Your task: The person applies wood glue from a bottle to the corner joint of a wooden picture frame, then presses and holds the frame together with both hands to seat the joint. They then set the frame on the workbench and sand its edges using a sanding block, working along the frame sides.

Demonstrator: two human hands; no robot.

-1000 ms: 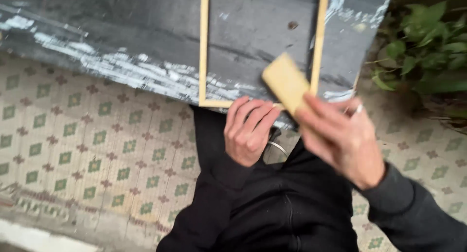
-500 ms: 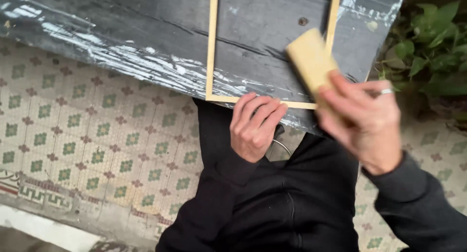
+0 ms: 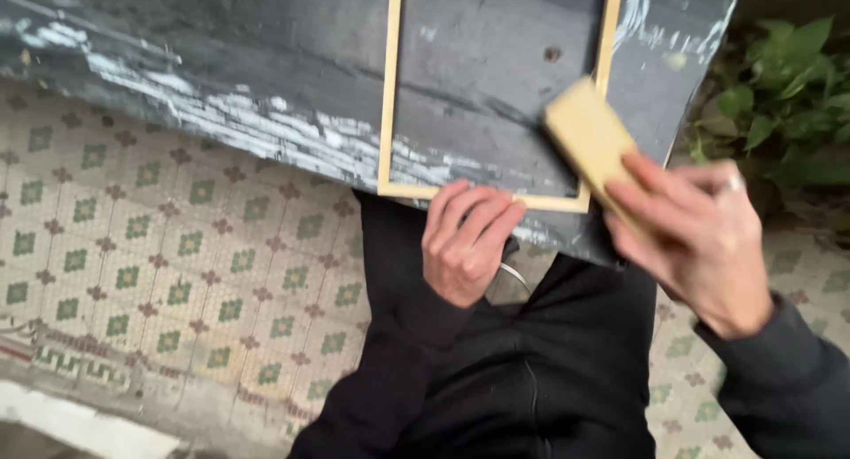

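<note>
A thin light wooden frame [image 3: 390,114] lies flat on a dark grey table [image 3: 221,61] streaked with white paint. My left hand [image 3: 465,242] rests at the table's near edge, its fingertips pressing on the frame's bottom rail. My right hand [image 3: 699,242], a ring on one finger, grips a tan rectangular sanding block [image 3: 595,145] tilted over the frame's right rail near the bottom right corner. Both sleeves are black.
The floor [image 3: 133,273] below is cream tile with a green and brown pattern and a worn border at the lower left. Green leafy plants [image 3: 788,114] grow beside the table's right end. My black clothing fills the lower middle.
The right hand with the sanding block has shifted right and slightly down along the frame's right rail. The left hand has stayed on the bottom rail.
</note>
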